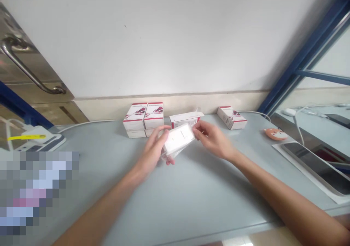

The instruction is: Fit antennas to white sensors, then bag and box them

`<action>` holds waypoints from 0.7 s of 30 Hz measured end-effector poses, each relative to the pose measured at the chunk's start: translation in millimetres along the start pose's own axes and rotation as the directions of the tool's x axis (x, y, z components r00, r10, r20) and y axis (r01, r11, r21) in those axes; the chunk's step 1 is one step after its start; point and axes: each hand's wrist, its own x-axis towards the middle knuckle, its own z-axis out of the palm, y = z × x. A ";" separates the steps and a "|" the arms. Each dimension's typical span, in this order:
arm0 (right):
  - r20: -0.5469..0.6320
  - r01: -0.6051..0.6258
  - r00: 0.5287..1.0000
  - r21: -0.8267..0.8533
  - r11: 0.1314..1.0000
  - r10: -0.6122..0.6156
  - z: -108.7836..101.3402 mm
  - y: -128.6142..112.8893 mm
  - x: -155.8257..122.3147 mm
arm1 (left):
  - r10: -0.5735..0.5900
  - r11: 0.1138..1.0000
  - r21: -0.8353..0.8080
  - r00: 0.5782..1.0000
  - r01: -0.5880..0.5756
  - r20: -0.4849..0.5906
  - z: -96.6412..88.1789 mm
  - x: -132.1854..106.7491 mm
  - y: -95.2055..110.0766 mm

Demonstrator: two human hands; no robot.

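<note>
Above the middle of the table, my left hand (153,149) is closed around the left end of a white packet in clear plastic wrap (179,138). The thumb lies on its top, and fingertips show beneath. At the packet's far right corner, my right hand (212,138) pinches the clear wrap between thumb and fingers. Small dark print shows on the packet's white face; I cannot read it. Just behind the packet stands a white and red box (187,118), partly hidden by it, with a flap sticking up at its right end.
Several white and red boxes (143,120) are stacked at the back left. One more box (232,117) lies at the back right. Rightward are an orange animal-shaped object (275,134) and a dark flat device (314,165) on white. A power strip (46,140) with cables sits left.
</note>
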 end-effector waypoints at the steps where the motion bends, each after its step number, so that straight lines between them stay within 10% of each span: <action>1: 0.006 0.031 1.000 -0.010 0.999 -0.030 -1.0 0.9 0.4 | -0.042 0.998 -0.044 0.998 0.044 0.057 -1.1 -0.9 1.2; 10: 0.168 0.050 0.983 0.149 0.988 -0.075 -14.9 9.8 4.8 | -0.161 0.966 -0.136 0.919 0.222 0.361 -14.6 3.4 7.0; 15: 0.186 -0.089 0.982 0.259 0.962 0.041 -11.5 8.7 4.0 | -0.038 0.916 -0.339 0.888 0.214 0.459 -17.2 -0.6 7.1; 21: 0.189 -0.187 0.976 0.484 0.855 0.106 -1.5 13.9 5.3 | 0.093 0.981 -0.190 0.953 -0.039 0.288 -9.0 -1.6 -1.0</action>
